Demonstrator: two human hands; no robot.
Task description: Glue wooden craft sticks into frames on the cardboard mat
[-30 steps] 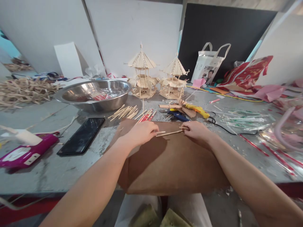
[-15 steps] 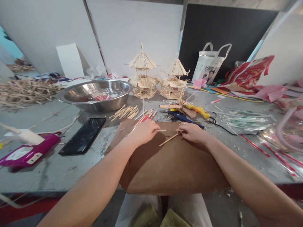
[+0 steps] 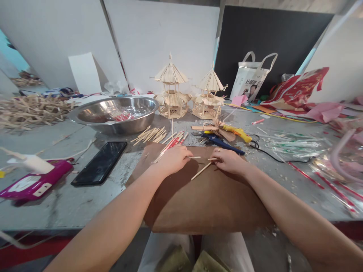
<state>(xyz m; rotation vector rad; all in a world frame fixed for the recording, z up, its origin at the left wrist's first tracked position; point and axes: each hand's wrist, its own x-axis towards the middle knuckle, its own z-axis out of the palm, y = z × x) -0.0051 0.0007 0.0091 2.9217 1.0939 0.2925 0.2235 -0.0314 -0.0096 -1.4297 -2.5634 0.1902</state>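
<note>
Over a brown board (image 3: 204,204), my left hand (image 3: 177,158) pinches a short thin wooden stick (image 3: 195,157) that points right. My right hand (image 3: 225,159) is closed on a longer wooden stick (image 3: 200,171), which slants down to the left; a second short stick end shows at its fingertips. The two hands are apart, with a small gap between the sticks. Just beyond my left hand lie red-and-white wrapped sticks (image 3: 172,142). A pile of loose bare sticks (image 3: 151,134) is behind them. Blue-handled pliers (image 3: 222,143) rest beyond my right hand.
Two stick-built pagodas (image 3: 171,98) stand at the back. A steel basin (image 3: 113,126) is left of them, a phone (image 3: 99,163) and a magenta device (image 3: 39,179) nearer. A yellow-handled tool (image 3: 239,133) with a black cord, plastic wrappers (image 3: 295,143) and a white bag (image 3: 249,81) are right.
My right hand has shifted slightly left and down, and its longer stick has tilted more steeply downward. My left hand has barely moved.
</note>
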